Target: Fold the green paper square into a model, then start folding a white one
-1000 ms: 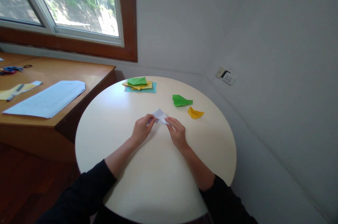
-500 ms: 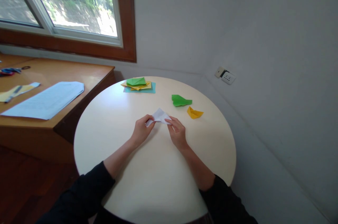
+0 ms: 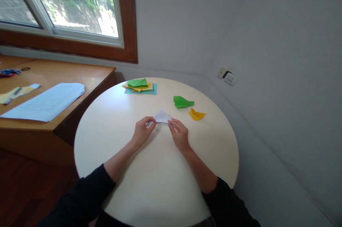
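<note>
So there's a small white folded paper point(image 3: 161, 117) sitting near the middle of the round cream table point(image 3: 120, 120), folded into a sort of triangle with the point facing away from the person. The left hand point(image 3: 141, 134) has its fingertips pinched on the paper's left corner, and the right hand point(image 3: 180, 135) pinches the right corner, fingers curled narrow on both sides. Both forearms lie over the table in dark sleeves.

Just past the paper to the right there's a green folded piece point(image 3: 182, 101), with a yellow folded piece point(image 3: 196, 114) right beside it. Farther back sits a little stack of coloured paper point(image 3: 139, 86). Off to the left is a wooden desk point(image 3: 80, 73) with a pale blue sheet point(image 3: 45, 101) on it, under a window point(image 3: 66, 2).
</note>
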### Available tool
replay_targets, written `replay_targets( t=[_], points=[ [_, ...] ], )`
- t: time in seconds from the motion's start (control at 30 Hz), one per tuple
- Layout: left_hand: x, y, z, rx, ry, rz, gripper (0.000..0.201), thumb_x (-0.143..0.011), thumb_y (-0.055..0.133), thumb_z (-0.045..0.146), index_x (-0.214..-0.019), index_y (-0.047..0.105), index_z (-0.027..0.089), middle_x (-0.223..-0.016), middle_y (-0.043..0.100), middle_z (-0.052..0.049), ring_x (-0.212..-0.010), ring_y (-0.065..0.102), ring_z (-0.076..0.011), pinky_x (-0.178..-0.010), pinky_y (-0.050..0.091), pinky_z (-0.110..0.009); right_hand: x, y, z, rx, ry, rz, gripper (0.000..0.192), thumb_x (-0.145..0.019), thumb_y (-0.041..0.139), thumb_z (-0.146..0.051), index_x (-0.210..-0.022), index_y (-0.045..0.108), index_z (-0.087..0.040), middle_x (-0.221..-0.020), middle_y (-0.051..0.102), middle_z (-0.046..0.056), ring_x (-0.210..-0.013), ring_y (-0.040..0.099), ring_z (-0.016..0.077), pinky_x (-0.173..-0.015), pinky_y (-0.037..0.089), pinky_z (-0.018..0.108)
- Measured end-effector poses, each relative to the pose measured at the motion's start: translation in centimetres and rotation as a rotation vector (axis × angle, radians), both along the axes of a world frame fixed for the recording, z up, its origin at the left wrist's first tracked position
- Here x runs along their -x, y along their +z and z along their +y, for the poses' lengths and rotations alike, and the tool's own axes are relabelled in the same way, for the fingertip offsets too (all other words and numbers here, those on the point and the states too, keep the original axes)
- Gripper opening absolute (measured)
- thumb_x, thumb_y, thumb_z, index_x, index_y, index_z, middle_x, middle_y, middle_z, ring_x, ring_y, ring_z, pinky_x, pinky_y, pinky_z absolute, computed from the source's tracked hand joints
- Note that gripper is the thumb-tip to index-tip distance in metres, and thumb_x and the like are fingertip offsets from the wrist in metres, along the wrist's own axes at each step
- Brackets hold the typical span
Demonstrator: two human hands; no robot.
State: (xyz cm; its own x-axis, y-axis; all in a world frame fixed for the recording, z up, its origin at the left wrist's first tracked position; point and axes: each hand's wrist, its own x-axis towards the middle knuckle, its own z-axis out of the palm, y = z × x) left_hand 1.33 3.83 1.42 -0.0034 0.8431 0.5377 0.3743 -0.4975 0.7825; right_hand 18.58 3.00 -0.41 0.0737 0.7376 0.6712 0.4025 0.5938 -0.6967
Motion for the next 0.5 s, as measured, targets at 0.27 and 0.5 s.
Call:
replay_targets(
  t=[0.27,0.5],
  points=[
    [-0.02,-0.02,-0.01,-0.024,-0.013,-0.031,0.012,-0.075,0.058,0.026,-0.078,0.067,0.018,-0.087,0.069,-0.007,-0.079,0.064,-0.0181,-0.072,0.051,-0.030,-0.16,-0.42,0.25,0.026,-0.011,0.052,0.016,-0.082,0.056,-0.027,-0.090,0.070,-0.023,-0.094,0.069,0.007,-0.091,0.064,0.0191,-0.082,0.053,0.035],
    [0.02,-0.01,-0.07,0.014,-0.010,-0.068,0.015,-0.074,0.059,0.028,-0.084,0.066,0.018,-0.087,0.070,-0.005,-0.083,0.064,-0.0191,-0.079,0.051,-0.034,-0.26,-0.52,0.28,0.036,-0.047,0.061,0.018,-0.082,0.056,-0.028,-0.091,0.070,-0.021,-0.094,0.070,0.007,-0.089,0.065,0.0194,-0.080,0.054,0.034]
  ],
)
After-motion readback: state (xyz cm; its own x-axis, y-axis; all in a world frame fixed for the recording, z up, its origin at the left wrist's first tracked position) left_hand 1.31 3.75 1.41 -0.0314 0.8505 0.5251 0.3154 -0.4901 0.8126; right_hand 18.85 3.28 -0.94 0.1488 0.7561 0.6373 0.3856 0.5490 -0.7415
